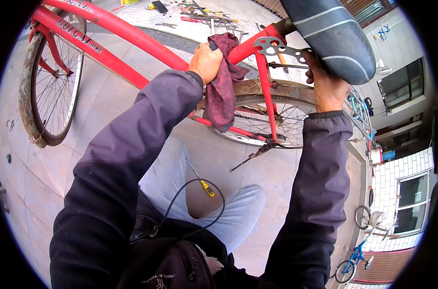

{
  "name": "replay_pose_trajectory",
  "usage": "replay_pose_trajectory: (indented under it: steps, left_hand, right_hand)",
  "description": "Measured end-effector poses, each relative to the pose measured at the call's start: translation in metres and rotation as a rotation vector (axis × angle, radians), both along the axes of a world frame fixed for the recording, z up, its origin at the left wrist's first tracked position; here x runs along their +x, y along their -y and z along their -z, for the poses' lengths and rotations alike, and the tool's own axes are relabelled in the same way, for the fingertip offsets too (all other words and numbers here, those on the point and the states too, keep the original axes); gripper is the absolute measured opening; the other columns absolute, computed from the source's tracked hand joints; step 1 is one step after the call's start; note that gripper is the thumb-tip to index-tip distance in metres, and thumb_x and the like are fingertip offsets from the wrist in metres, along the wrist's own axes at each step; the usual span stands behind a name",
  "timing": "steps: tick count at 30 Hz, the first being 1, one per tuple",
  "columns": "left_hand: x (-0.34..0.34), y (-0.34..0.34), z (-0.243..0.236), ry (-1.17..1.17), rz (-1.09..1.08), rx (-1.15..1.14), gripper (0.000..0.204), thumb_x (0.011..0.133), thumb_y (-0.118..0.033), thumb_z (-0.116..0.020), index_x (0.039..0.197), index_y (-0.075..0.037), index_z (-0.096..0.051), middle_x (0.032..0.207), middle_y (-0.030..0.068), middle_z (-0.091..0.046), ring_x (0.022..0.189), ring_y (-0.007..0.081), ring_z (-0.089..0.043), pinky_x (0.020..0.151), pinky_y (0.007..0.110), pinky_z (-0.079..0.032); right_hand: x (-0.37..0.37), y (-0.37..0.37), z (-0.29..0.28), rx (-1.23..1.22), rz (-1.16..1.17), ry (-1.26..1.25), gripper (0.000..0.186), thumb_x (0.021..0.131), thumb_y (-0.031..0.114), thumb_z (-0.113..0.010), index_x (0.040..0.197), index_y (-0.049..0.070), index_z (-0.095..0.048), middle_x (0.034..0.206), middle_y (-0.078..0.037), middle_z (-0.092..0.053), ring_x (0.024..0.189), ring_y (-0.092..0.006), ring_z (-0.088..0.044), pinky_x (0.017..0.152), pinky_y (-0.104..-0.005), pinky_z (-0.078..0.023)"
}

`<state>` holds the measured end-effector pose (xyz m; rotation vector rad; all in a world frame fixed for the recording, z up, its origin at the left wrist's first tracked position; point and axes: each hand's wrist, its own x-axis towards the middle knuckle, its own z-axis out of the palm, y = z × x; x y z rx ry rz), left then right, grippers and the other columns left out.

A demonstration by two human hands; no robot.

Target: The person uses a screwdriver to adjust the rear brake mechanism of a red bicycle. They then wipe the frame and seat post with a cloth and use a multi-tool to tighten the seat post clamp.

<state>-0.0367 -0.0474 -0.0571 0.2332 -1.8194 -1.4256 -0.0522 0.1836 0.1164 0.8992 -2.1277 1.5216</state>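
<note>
A red bicycle frame (103,34) crosses the view in front of me. My left hand (207,62) is closed on a dark red cloth (223,94) at the frame's rear part; the cloth hangs down in front of the tubes. A flat, multi-hole bicycle wrench (274,46) is in my right hand (330,86), just below the black saddle (332,41). Its scalloped end lies by the top of the seat tube; whether it sits on a nut I cannot tell. My right fingers are partly hidden under the saddle.
A yellow-handled screwdriver (208,188) lies on the tiled ground between my legs. Beyond the bicycle are scattered tools (213,19) and a phone (159,6). The front wheel (53,91) stands at the left. A blue bicycle (356,255) is at the far right.
</note>
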Motion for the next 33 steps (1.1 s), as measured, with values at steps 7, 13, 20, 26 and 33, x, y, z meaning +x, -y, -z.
replay_pose_trajectory:
  steps: [7,13,20,26,33]
  left_hand:
    - [-0.004,0.002,0.008,-0.029,-0.078,-0.181,0.033,0.082,-0.027,-0.048,0.083,0.004,-0.06,0.089,0.0329,-0.059,0.093,0.0473,-0.056,0.08,0.048,-0.045]
    - [-0.003,-0.001,0.005,-0.041,-0.04,-0.159,0.034,0.082,-0.027,-0.048,0.085,0.004,-0.061,0.089,0.0319,-0.06,0.092,0.048,-0.056,0.079,0.048,-0.045]
    - [0.007,0.001,0.0,-0.075,-0.054,-0.333,0.027,0.081,-0.022,-0.048,0.083,0.003,-0.06,0.084,0.0296,-0.061,0.085,0.0474,-0.058,0.074,0.048,-0.046]
    - [0.003,0.002,0.004,-0.141,-0.187,-0.576,0.011,0.079,-0.009,-0.049,0.076,0.001,-0.053,0.074,0.0228,-0.059,0.075,0.0432,-0.06,0.068,0.048,-0.048]
    - [0.003,-0.001,0.002,-0.121,-0.073,-0.266,0.023,0.08,-0.018,-0.049,0.077,0.003,-0.058,0.078,0.0276,-0.06,0.081,0.0461,-0.059,0.071,0.048,-0.046]
  right_hand:
    - [0.003,0.005,0.01,-0.11,0.067,-0.01,0.023,0.075,0.01,-0.077,0.089,-0.002,-0.064,0.074,-0.006,-0.064,0.053,-0.0109,-0.055,0.044,-0.0225,-0.043]
    - [0.002,0.003,0.012,-0.079,0.068,-0.047,0.025,0.076,0.012,-0.077,0.092,-0.003,-0.064,0.074,-0.006,-0.064,0.052,-0.0109,-0.055,0.044,-0.0222,-0.044]
    - [0.024,0.009,0.026,-0.101,0.126,0.254,0.025,0.081,0.017,-0.073,0.088,-0.005,-0.062,0.066,-0.007,-0.061,0.044,-0.0102,-0.05,0.037,-0.0227,-0.038]
    - [0.028,0.02,0.048,-0.299,-0.038,0.345,0.021,0.081,0.013,-0.072,0.084,-0.003,-0.058,0.065,-0.006,-0.058,0.043,-0.0095,-0.051,0.035,-0.021,-0.038]
    - [0.037,0.012,0.055,-0.364,-0.099,0.288,0.022,0.083,0.014,-0.07,0.09,-0.002,-0.056,0.067,-0.005,-0.059,0.046,-0.0094,-0.052,0.037,-0.0204,-0.039]
